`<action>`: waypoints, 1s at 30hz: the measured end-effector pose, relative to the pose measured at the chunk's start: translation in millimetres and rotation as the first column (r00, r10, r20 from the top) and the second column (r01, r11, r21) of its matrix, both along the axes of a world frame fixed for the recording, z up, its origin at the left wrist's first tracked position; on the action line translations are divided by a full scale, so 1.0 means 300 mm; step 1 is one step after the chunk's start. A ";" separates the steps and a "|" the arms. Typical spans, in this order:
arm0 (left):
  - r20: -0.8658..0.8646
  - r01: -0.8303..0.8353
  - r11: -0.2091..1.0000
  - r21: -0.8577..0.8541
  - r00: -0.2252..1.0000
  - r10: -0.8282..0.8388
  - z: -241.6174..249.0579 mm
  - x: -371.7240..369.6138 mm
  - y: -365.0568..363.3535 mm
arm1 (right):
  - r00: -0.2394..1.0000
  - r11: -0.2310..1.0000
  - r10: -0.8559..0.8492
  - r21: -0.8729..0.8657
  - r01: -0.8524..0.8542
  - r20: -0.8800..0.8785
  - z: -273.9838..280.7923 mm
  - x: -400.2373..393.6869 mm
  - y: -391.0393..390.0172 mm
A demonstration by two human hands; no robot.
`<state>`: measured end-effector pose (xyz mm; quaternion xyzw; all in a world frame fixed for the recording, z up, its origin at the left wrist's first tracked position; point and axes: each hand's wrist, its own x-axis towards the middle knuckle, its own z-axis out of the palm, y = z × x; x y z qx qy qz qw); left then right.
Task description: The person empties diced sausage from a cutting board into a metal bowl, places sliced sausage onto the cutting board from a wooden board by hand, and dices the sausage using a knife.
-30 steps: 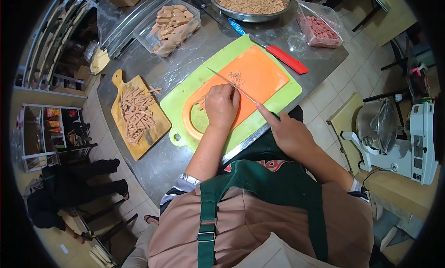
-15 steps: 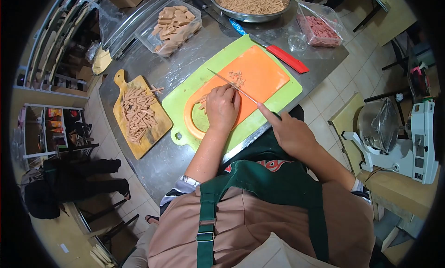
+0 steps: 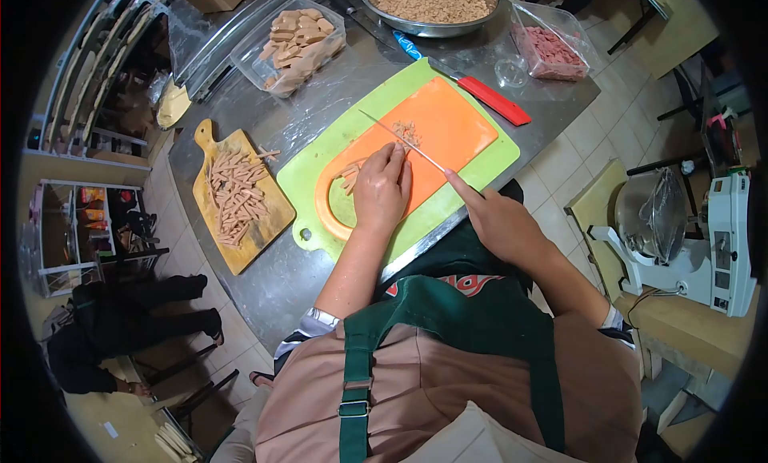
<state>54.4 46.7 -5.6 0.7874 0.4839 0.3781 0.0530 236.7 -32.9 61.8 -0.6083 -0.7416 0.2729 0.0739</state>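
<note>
My right hand (image 3: 502, 227) grips a knife (image 3: 416, 148), its blade slanting across an orange cutting board (image 3: 460, 115). Curled on that board, my left hand (image 3: 382, 189) presses down on thin pinkish-brown sausage strips (image 3: 349, 175); their ends stick out on its left side, and the rest is covered by the palm. Small diced bits (image 3: 408, 131) lie just beyond the blade, close to my left fingertips. Beneath the orange board is a larger lime-green cutting board (image 3: 308, 171).
Left stands a wooden paddle board (image 3: 276, 219) heaped with cut strips (image 3: 234, 195). At the back are a plastic tub (image 3: 248, 59) of sausage pieces, a steel bowl (image 3: 432, 29) of diced bits and a tub of pink meat (image 3: 552, 51). A red-handled tool (image 3: 496, 100) lies at right.
The knife's angle has shifted slightly against the board, with my left fingers still beside the blade. At far left, another person's arm now shows lower down.
</note>
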 end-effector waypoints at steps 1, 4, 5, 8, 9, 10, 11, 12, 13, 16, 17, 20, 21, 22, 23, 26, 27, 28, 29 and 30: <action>0.006 -0.009 1.000 -0.023 1.000 0.009 -0.005 -0.001 0.000 | 1.000 1.000 0.013 0.005 -0.013 0.025 0.008 0.003 -0.017; 0.005 -0.023 0.999 -0.038 1.000 0.023 -0.016 -0.003 0.006 | 0.995 0.999 0.027 -0.027 -0.024 0.096 0.012 -0.008 -0.042; -0.004 -0.030 0.999 -0.032 1.000 0.030 -0.018 -0.005 0.007 | 0.990 0.998 0.031 -0.066 -0.022 0.139 0.012 -0.014 -0.043; 0.025 -0.026 0.999 -0.026 0.999 0.026 -0.011 -0.001 0.010 | 0.997 1.000 0.011 -0.016 -0.010 0.072 -0.056 -0.029 -0.008; 0.026 -0.027 0.999 -0.023 0.999 0.028 -0.010 -0.001 0.014 | 0.997 1.000 0.013 -0.013 -0.012 0.074 -0.055 -0.030 0.010; 0.017 -0.028 1.000 -0.007 0.999 0.028 -0.010 -0.004 0.016 | 0.999 0.999 0.007 -0.034 -0.006 0.039 -0.054 -0.033 0.027; 0.008 -0.027 1.000 0.009 1.000 0.027 -0.010 -0.007 0.015 | 1.000 0.998 0.000 -0.055 0.000 0.003 -0.053 -0.035 0.036; 0.008 -0.026 1.000 0.012 1.000 0.026 -0.012 -0.007 0.017 | 1.000 0.999 -0.001 -0.052 0.001 0.003 -0.051 -0.029 0.040; 0.012 -0.028 0.999 0.017 1.000 0.028 -0.015 -0.007 0.015 | 0.999 0.999 -0.004 -0.050 0.002 -0.039 -0.047 -0.020 0.040; 0.015 -0.040 0.999 0.009 0.999 0.040 -0.015 -0.005 0.016 | 1.000 1.000 0.019 -0.015 -0.019 -0.022 0.008 -0.009 0.006; 0.011 -0.046 0.999 -0.005 0.999 0.046 -0.013 -0.006 0.013 | 0.999 0.999 0.038 0.018 -0.039 0.035 0.029 -0.011 -0.017; 0.007 -0.031 0.999 -0.036 0.999 0.031 -0.001 -0.005 0.007 | 0.990 0.997 0.061 -0.062 -0.054 0.130 0.054 -0.018 -0.053; 0.008 -0.033 0.999 -0.037 0.999 0.033 -0.004 -0.004 0.010 | 0.989 0.996 0.064 -0.062 -0.056 0.131 0.029 -0.021 -0.045; 0.008 -0.039 0.999 -0.036 0.999 0.039 -0.008 -0.004 0.008 | 0.992 0.998 0.047 -0.035 -0.043 0.115 -0.019 -0.029 -0.035; 0.009 -0.045 0.998 -0.034 0.999 0.046 -0.011 -0.003 0.007 | 0.994 1.000 0.030 -0.006 -0.030 0.101 -0.048 -0.034 -0.024; 0.022 -0.034 0.999 -0.026 0.999 0.035 -0.014 -0.008 0.007 | 0.995 0.999 0.034 -0.040 -0.030 0.098 -0.054 -0.069 0.028; 0.018 -0.035 0.999 -0.026 0.999 0.035 -0.013 -0.011 0.007 | 0.995 0.999 0.034 -0.039 -0.031 0.094 -0.056 -0.070 0.029; 0.013 -0.031 0.999 -0.009 0.999 0.032 -0.010 -0.012 0.012 | 0.995 0.999 0.034 -0.018 -0.032 0.089 -0.058 -0.067 0.029; 0.010 -0.027 1.000 0.006 1.000 0.027 -0.009 -0.011 0.012 | 0.996 0.999 0.032 0.002 -0.032 0.086 -0.059 -0.061 0.025; 0.012 -0.022 1.000 0.008 1.000 0.022 -0.004 -0.010 0.012 | 0.996 1.000 0.026 0.005 -0.027 0.088 -0.057 -0.051 0.010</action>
